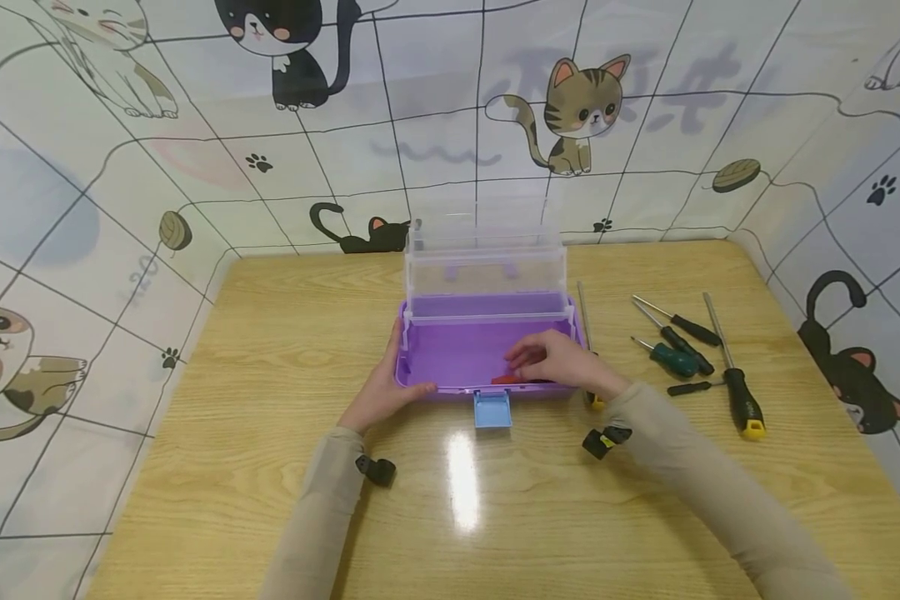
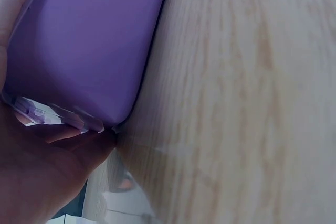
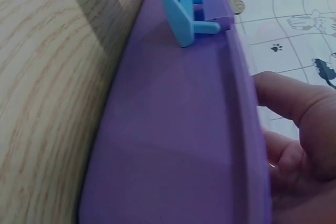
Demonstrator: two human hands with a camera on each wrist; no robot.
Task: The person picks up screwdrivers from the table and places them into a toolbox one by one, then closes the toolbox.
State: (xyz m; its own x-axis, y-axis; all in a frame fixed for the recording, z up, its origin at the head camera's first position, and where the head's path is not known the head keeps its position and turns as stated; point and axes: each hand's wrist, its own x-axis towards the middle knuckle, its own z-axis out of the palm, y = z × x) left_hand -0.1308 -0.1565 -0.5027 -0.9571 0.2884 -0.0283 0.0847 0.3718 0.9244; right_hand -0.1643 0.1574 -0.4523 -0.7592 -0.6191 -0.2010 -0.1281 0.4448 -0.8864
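A purple plastic box (image 1: 457, 350) stands on the table with its clear lid (image 1: 487, 267) raised at the back. A light-blue latch (image 1: 492, 410) hangs open on its front. My left hand (image 1: 382, 387) grips the left end, thumb along the front rim and fingers against the side. The right hand (image 1: 558, 360) reaches inside at the right front, fingers bent and right at a red object (image 1: 506, 380) near the front wall. In the right wrist view the front wall hides the fingertips; I cannot tell whether they pinch the red object.
Right of the box lie several screwdrivers, among them a green-handled one (image 1: 673, 360) and a long black-and-yellow one (image 1: 742, 400). Another screwdriver (image 1: 583, 308) lies close along the box's right side, partly under my right wrist. Cat-patterned cloth (image 1: 435, 125) surrounds the wooden table (image 1: 285, 333).
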